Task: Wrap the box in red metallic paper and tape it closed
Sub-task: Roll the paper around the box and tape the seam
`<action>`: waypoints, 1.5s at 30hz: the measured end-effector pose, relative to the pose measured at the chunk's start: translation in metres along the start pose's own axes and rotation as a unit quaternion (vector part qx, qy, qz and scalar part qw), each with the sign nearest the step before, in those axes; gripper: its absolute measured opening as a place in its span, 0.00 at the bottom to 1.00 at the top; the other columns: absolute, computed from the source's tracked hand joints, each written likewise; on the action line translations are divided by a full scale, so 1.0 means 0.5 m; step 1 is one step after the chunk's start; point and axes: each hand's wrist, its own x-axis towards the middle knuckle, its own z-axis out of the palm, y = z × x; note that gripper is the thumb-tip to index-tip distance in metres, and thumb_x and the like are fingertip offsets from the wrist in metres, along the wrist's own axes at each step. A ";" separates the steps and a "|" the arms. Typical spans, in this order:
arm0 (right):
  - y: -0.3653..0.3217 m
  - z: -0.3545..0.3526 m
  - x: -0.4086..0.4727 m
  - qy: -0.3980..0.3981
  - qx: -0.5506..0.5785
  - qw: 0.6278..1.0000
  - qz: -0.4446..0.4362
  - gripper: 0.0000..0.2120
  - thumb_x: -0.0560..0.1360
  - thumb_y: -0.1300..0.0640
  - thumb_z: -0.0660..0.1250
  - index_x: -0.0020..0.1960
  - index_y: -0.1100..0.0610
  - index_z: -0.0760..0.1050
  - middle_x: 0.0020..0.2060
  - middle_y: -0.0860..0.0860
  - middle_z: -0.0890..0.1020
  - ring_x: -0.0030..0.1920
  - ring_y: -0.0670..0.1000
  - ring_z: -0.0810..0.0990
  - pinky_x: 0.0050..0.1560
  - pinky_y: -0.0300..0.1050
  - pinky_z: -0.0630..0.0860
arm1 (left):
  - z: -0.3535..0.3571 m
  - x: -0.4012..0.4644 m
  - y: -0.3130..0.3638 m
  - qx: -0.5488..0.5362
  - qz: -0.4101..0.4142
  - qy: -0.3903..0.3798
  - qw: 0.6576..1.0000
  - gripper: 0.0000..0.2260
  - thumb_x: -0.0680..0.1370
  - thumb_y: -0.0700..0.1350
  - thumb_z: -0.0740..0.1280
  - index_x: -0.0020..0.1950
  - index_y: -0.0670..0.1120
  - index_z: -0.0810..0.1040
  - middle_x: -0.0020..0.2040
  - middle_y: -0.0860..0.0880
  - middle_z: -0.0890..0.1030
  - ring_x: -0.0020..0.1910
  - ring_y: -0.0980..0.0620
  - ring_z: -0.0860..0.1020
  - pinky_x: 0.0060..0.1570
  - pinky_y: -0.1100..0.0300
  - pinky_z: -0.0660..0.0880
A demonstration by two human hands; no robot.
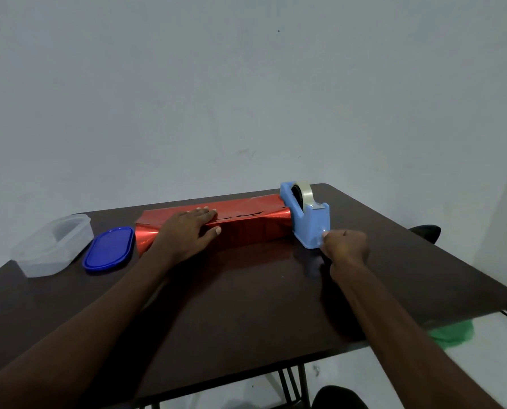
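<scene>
A long box wrapped in red metallic paper (246,222) lies across the far middle of the dark table (246,305). My left hand (188,231) lies flat on top of it, fingers spread, pressing the paper down. At the box's right end stands a blue tape dispenser (308,216) with a roll of clear tape. My right hand (345,246) is closed just in front of the dispenser's cutter end, pinching what looks like a strip of clear tape (324,231). The box itself is hidden under the paper.
A clear plastic container (53,246) sits at the table's left, with its blue lid (109,249) beside it. The table's right edge drops to a white floor with a green patch (452,332). A grey wall stands behind.
</scene>
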 end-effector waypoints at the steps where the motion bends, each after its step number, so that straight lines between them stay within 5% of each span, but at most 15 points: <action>1: -0.003 -0.001 -0.008 0.016 0.007 1.000 -0.016 0.06 0.73 0.63 0.70 0.38 0.57 0.79 0.40 0.55 0.83 0.43 0.56 0.83 0.45 0.54 0.83 | 0.000 0.000 -0.001 -0.001 0.000 0.002 1.000 0.32 0.77 0.66 0.48 0.77 0.52 0.64 0.77 0.48 0.66 0.75 0.49 0.66 0.72 0.52 0.61; 5: -0.061 -0.003 -0.040 -0.067 0.053 0.992 -0.095 0.09 0.74 0.61 0.70 0.36 0.54 0.78 0.32 0.52 0.80 0.34 0.51 0.80 0.45 0.54 0.84 | 0.003 -0.001 0.000 0.003 0.001 0.006 1.000 0.30 0.79 0.65 0.51 0.78 0.52 0.64 0.77 0.48 0.65 0.75 0.49 0.65 0.72 0.53 0.60; 9: -0.118 0.032 -0.079 -0.239 0.067 0.964 -0.092 0.09 0.77 0.66 0.67 0.39 0.58 0.76 0.32 0.55 0.75 0.29 0.49 0.75 0.31 0.41 0.80 | 0.001 -0.002 0.003 0.005 0.002 0.004 1.000 0.28 0.82 0.62 0.54 0.78 0.50 0.62 0.77 0.48 0.64 0.76 0.49 0.63 0.73 0.53 0.59; 15: -0.150 0.141 -0.098 -0.256 -0.044 0.954 -0.151 0.09 0.74 0.63 0.71 0.35 0.58 0.78 0.33 0.56 0.82 0.20 0.47 0.72 0.24 0.39 0.70 | 0.002 0.000 0.004 0.008 0.005 0.003 1.000 0.29 0.82 0.60 0.53 0.79 0.46 0.61 0.78 0.46 0.64 0.77 0.50 0.62 0.75 0.54 0.58; 21: -0.183 0.241 -0.101 -0.297 -0.143 0.940 -0.091 0.05 0.73 0.65 0.72 0.42 0.67 0.78 0.34 0.58 0.83 0.23 0.49 0.69 0.26 0.40 0.67 | 0.005 0.001 0.000 0.013 0.008 0.005 1.000 0.29 0.82 0.61 0.52 0.79 0.47 0.61 0.78 0.46 0.63 0.77 0.49 0.62 0.74 0.52 0.58; 30: -0.179 0.285 -0.086 -0.314 -0.156 0.934 -0.064 0.09 0.72 0.64 0.75 0.38 0.65 0.76 0.36 0.59 0.83 0.25 0.48 0.69 0.29 0.40 0.70 | -0.003 0.013 -0.011 0.013 0.027 0.025 0.999 0.25 0.81 0.61 0.57 0.75 0.50 0.69 0.73 0.46 0.72 0.71 0.47 0.71 0.68 0.51 0.68; 36: -0.185 0.303 -0.092 -0.319 -0.184 0.928 -0.055 0.08 0.73 0.68 0.72 0.36 0.64 0.76 0.31 0.56 0.82 0.17 0.45 0.68 0.21 0.35 0.65 | -0.003 0.011 -0.012 -0.005 0.011 0.015 1.000 0.25 0.80 0.63 0.58 0.74 0.53 0.70 0.73 0.48 0.72 0.70 0.46 0.72 0.66 0.50 0.71; 45: -0.190 0.334 -0.087 -0.312 -0.188 0.931 -0.027 0.05 0.72 0.70 0.69 0.38 0.65 0.79 0.40 0.59 0.85 0.33 0.50 0.74 0.30 0.39 0.66 | -0.001 0.013 -0.014 -0.018 0.005 0.014 1.000 0.26 0.80 0.62 0.59 0.75 0.52 0.69 0.73 0.46 0.71 0.70 0.46 0.71 0.67 0.51 0.69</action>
